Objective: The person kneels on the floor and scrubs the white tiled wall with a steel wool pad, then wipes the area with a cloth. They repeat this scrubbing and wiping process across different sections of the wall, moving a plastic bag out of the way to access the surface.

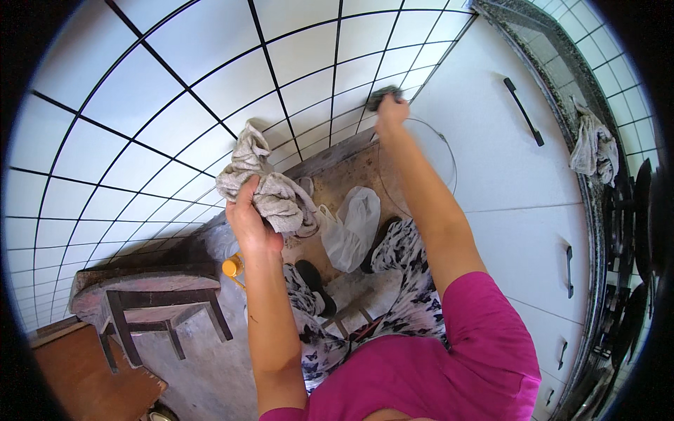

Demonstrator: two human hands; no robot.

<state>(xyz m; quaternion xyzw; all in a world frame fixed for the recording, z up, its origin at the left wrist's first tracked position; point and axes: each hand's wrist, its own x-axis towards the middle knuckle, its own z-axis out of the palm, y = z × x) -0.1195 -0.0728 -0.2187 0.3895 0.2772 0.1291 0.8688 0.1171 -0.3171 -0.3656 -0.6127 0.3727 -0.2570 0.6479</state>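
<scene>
A crumpled grey-beige cloth (279,197) is gripped in my left hand (253,221), with its top end close to the white wall tiles (210,137). Farther out, my right hand (394,109) holds a dark scrubbing pad (380,98) against the tiled wall, near the corner beside the white cabinet (505,173). The pad is blurred, so its exact kind is hard to tell. Below my hands, a white plastic bag (353,226) lies on the stained floor between my feet.
A wire hoop (456,173) is by the cabinet. An orange-capped bottle (231,267) stands left of my forearm. At lower left are a dark wooden stool (163,300) and a brown board (100,373). Another cloth (595,144) hangs over the granite counter edge (558,94).
</scene>
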